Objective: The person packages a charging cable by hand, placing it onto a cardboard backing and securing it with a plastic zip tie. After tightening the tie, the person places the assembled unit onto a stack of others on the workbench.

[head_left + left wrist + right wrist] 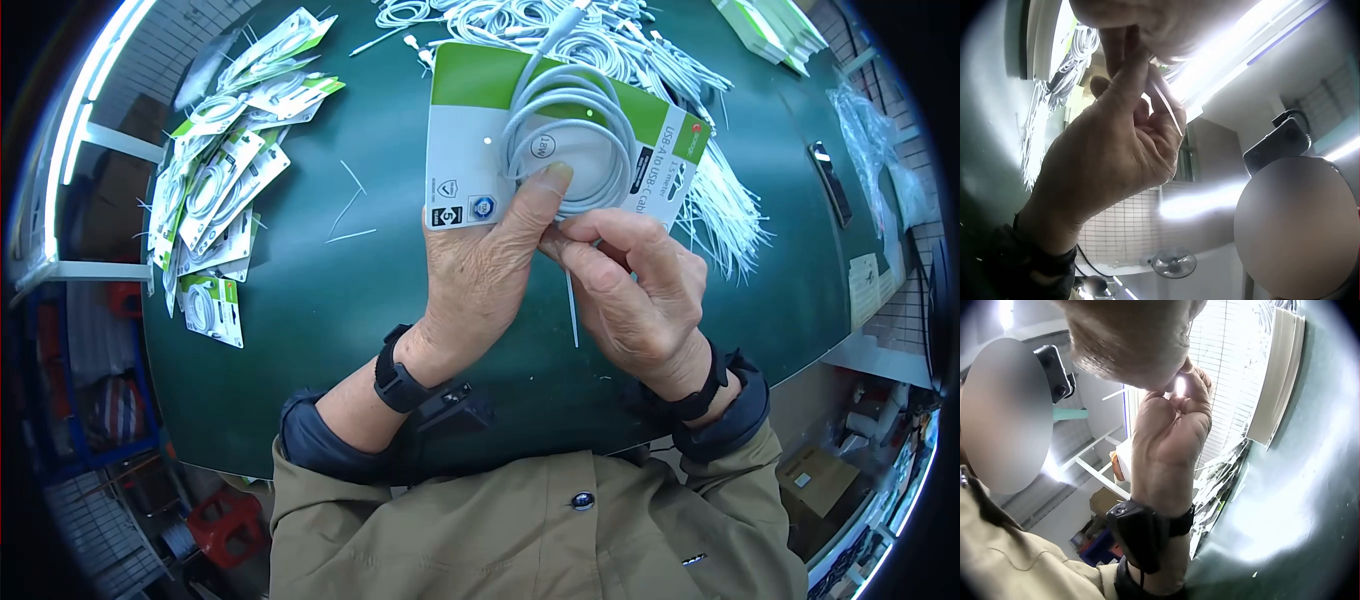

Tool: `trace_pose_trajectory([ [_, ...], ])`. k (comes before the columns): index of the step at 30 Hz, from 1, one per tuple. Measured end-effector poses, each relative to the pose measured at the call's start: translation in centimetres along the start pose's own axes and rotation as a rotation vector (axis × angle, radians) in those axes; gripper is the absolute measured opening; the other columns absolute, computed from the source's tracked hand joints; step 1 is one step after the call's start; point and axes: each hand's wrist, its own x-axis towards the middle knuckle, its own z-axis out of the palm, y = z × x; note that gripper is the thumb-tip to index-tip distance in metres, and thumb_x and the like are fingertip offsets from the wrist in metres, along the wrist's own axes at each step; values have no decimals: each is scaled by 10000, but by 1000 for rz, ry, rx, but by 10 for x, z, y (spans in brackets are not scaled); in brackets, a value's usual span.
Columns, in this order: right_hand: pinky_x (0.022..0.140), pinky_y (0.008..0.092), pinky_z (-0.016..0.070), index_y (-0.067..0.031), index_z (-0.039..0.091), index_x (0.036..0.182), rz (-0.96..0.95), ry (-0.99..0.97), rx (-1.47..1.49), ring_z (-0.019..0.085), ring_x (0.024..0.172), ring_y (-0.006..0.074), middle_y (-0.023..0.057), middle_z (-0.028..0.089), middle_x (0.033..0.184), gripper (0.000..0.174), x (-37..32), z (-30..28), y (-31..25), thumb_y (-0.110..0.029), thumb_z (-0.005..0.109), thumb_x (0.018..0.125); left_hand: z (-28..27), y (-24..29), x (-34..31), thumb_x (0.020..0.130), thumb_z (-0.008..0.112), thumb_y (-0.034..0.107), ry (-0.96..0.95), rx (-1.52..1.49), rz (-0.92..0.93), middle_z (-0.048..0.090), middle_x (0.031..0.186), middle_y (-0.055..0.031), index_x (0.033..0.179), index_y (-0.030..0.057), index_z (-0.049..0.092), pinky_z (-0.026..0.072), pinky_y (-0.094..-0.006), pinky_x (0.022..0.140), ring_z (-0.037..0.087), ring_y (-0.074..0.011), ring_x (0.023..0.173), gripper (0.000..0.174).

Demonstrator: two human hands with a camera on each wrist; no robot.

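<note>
My left hand (480, 270) grips a white and green retail card (458, 150) from below, its thumb pressed on the front. A coiled white USB cable (570, 98) lies against the card's face under that thumb. Thumb and index finger of my right hand (645, 300) pinch a thin white tie (574, 312) at the coil's lower edge, and its free tail hangs down. In the left wrist view the same tie (1166, 106) sticks out from the right hand (1110, 140). The card's back is hidden.
Carded cables (215, 190) lie in an overlapping pile at the left of the green table (300, 330). Loose white cables (600, 40) heap at the back. Cards (770, 35) stack at the far right, near a phone (830, 185) and clear plastic bags (875, 150). Several thin ties (348, 212) lie left of the hands.
</note>
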Motion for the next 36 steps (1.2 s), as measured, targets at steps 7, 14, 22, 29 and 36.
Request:
trace_pose_trajectory([
  [7,519,267,525,2,718,870,-24,17,23,673,680,157,96,706,953,185,1,-1,-2,8,778,695,2,5,0,992,728,100,2,-14,-36,708,1033,-66,1196,-11,638,573,-256,686,688,-112,856,248],
  [14,527,264,532,3,708,857,-18,10,78,677,688,165,105,705,947,182,1,-5,-4,4,773,687,3,9,-1,989,728,106,4,-12,-63,709,1026,-78,1187,-15,633,596,-263,675,701,-120,839,251],
  [22,558,278,553,-1,714,859,-37,10,97,677,699,175,103,695,949,183,-1,-5,-4,-15,761,683,-4,3,1,1019,665,122,-37,84,-71,671,1158,-117,1339,-9,523,617,-289,687,722,-179,918,374],
  [29,591,295,569,3,709,856,-34,22,150,687,728,205,115,684,955,213,-3,-5,-7,-40,760,654,-3,1,2,1006,704,132,-31,30,-109,716,1034,-78,1207,-21,639,587,-263,671,704,-120,837,260],
  [36,586,307,571,5,698,872,-26,15,207,694,730,209,117,684,960,218,-2,-9,-7,-39,759,668,3,5,-1,1007,701,124,-13,-22,-96,717,1034,-82,1197,-28,639,590,-265,678,703,-123,826,251],
])
